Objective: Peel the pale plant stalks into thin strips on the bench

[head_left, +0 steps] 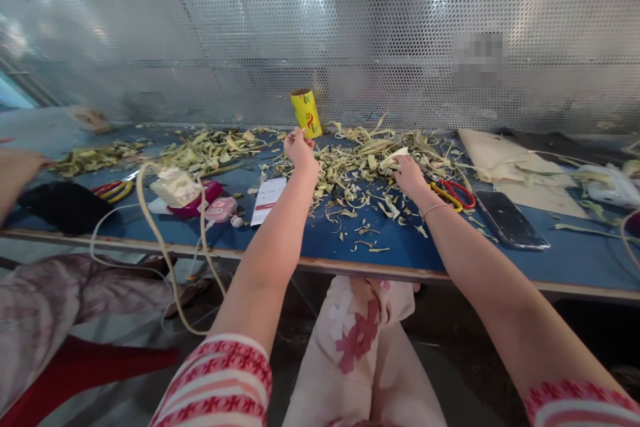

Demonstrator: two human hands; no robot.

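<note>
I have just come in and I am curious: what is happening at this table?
A person sits at a blue table with both arms stretched out. The left hand pinches a strip beside a yellow roll; the right hand rests on a heap of pale scraps. Scissors and a phone lie to the right. Another person's hand shows at the left edge.

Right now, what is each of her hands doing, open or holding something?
Left hand: closed, pinching a pale strip above the scraps.
Right hand: resting on the scraps; grip cannot be told.
</note>
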